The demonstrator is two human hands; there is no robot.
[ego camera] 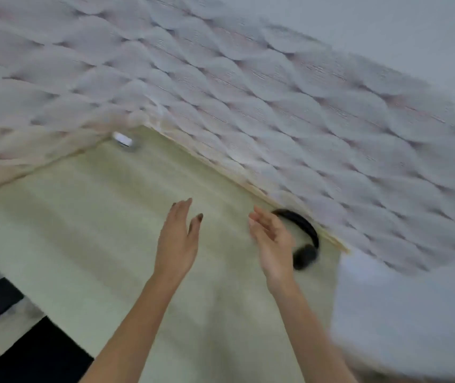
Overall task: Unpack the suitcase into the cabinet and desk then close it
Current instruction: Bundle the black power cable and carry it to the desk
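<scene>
Two hands are raised above one pale bench [82, 230]: the left hand [178, 239] and the right hand [272, 241], both empty with fingers spread. One pair of black headphones [305, 239] lies at the bench's far edge, partly behind the right hand. One small white object [122, 139], too blurred to identify, sits in the bench's far corner. One wall [276, 106] with a wavy raised pattern backs the bench. One large white shape [408, 322], blurred, fills the lower right.
</scene>
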